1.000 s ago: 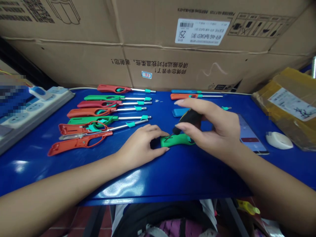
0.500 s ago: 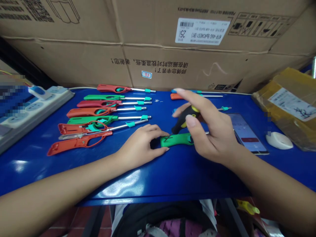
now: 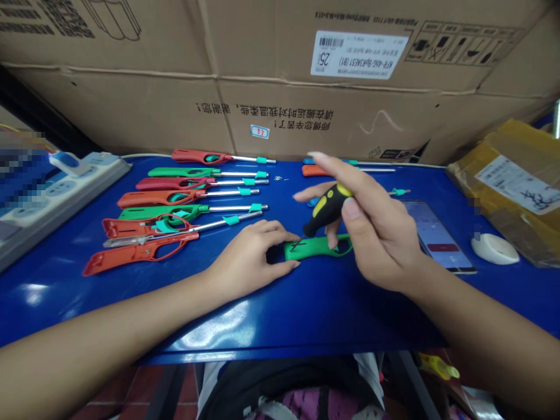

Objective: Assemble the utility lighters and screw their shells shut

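Note:
A green long-necked lighter [image 3: 306,249] lies on the blue table with its handle end toward the left. My left hand [image 3: 247,254] rests on the tabletop, thumb and forefinger curled round that handle end. In my right hand [image 3: 380,236] is a black-and-yellow screwdriver [image 3: 326,211], gripped by its handle between thumb and fingers, the forefinger stretched out. It is tilted, and its tip meets the lighter's handle near the dark slot. My right hand hides the lighter's metal neck.
Several lighters, such as a red one [image 3: 199,156], lie in a column at left, one orange casing [image 3: 140,254] opened. Tiny screws [image 3: 279,178] lie beyond. A phone [image 3: 437,236], a white mouse [image 3: 494,249] and a taped parcel [image 3: 516,192] are right; a power strip [image 3: 65,189] left.
My right hand has shifted slightly right and its fingers have turned about the screwdriver handle, uncovering more of the handle and the green lighter. My left hand has stayed in place.

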Demonstrator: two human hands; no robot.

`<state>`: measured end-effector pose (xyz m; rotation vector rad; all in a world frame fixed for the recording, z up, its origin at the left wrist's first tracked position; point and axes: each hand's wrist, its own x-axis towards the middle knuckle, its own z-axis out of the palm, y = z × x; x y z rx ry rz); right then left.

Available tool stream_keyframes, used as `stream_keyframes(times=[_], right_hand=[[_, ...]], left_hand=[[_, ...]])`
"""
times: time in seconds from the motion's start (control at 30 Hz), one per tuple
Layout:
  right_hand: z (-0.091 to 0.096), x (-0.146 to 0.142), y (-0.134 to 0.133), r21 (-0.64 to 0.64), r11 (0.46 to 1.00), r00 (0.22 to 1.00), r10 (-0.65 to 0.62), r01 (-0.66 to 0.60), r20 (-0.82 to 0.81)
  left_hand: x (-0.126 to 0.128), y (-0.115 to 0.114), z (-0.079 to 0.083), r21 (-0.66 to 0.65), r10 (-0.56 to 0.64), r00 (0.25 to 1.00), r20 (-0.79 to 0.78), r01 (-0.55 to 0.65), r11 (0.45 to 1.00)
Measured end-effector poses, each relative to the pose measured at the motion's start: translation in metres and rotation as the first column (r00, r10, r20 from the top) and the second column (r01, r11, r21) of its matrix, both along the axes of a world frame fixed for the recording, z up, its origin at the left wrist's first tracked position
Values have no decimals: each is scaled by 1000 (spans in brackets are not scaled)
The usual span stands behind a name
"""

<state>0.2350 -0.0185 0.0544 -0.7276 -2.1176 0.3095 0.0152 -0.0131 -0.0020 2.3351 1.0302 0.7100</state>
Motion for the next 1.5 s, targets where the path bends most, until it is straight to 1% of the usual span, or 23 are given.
stream_keyframes(times=[0.07,0.17,0.2,0.27,0.37,0.4,0.47,0.53,0.6,0.67,0.73,0.77,0.8,0.83,0.9,0.97,1.03,1.07,1.2,1.23,1.4,1.43,1.5], right_hand=[[1,-1,1,66,998,1000,11,-10,-13],[1,-1,3,229,972,998,-55,57,-16],[1,-1,3,258,963,997,-73,74,-13],[-1,-1,4,221,973,997,-74,71,5],[-5,-2,3,61,998,1000,-11,10,15],[-6,-2,3,42,999,1000,8,-9,6],[-7,-2,3,91,996,1000,2,-1,-8],[-7,-2,4,194,979,998,-58,62,-24],[-6,-2,4,242,963,993,-114,120,-35],[-6,-1,4,179,978,994,-98,103,-37],[-5,-1,3,64,998,998,-23,27,-50],[-4,-1,3,24,1000,998,18,-17,-62],[-3,-1,3,13,999,996,53,-52,-73],[-2,-1,3,31,997,994,77,-75,-72],[0,-1,3,140,986,995,93,-86,-41],[3,-1,2,269,961,997,71,-73,15],[3,0,2,330,941,996,52,-71,66],[3,0,2,327,942,995,55,-80,84],[0,1,1,185,976,991,100,-115,89],[-1,1,2,177,979,993,92,-105,79],[-4,-1,6,317,948,999,-36,37,-9],[-4,-1,6,312,949,999,-38,43,-23],[-4,-1,6,253,967,1000,-1,7,-25]], left_hand=[[0,0,-1,14,0,1000,-2,0,1000],[-1,1,-3,43,-3,1000,-4,3,999],[-1,1,-3,50,-5,1000,-2,5,999],[-1,0,-3,48,-8,1000,0,8,999],[-1,0,-2,14,-2,1000,-4,2,1000],[-1,0,-1,9,1,1000,-6,0,1000],[-1,0,-2,21,2,1000,-8,-2,1000],[-1,0,-2,40,0,1000,-10,0,999],[-1,0,-3,47,-5,1000,-5,5,999],[-1,0,-3,32,-11,1000,-1,11,999],[-1,0,-2,12,-13,1000,-1,13,1000],[0,0,-1,9,-11,1000,0,11,1000],[0,0,0,12,-9,1000,1,9,1000],[0,0,0,17,-7,1000,2,7,1000],[0,0,0,21,-3,1000,2,3,1000],[0,0,0,10,-3,1000,-4,3,1000],[0,0,0,-2,-3,1000,-8,3,1000],[0,0,0,-3,-4,1000,-7,4,1000],[-1,0,-2,11,-4,1000,4,4,1000],[-1,0,-2,19,-3,1000,4,3,1000],[-1,0,-3,42,-7,1000,-7,7,999],[-1,0,-3,41,-8,1000,-3,9,999],[-1,0,-3,40,-9,1000,6,9,999]])
